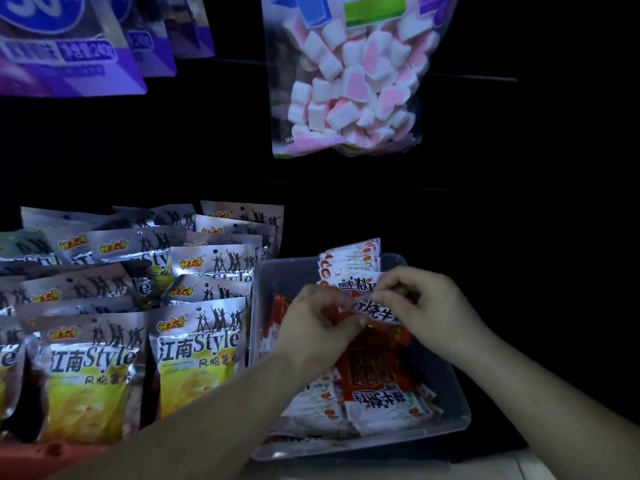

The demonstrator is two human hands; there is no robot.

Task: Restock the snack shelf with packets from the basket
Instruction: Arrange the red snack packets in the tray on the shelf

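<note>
A clear plastic bin (457,407) stands on the shelf at lower right and holds several red-and-white snack packets (381,400). Over its middle, my left hand (318,323) and my right hand (429,303) pinch the two top corners of one red-and-white packet (375,311) with black lettering, holding it upright. Behind that packet a row of the same packets (349,265) stands on edge against the bin's far wall.
Silver and yellow chip bags (197,344) fill the shelf to the left of the bin in several rows. A clear bag of pink-and-white marshmallows (349,88) hangs above. Purple bags (69,46) hang at upper left. The surroundings are dark.
</note>
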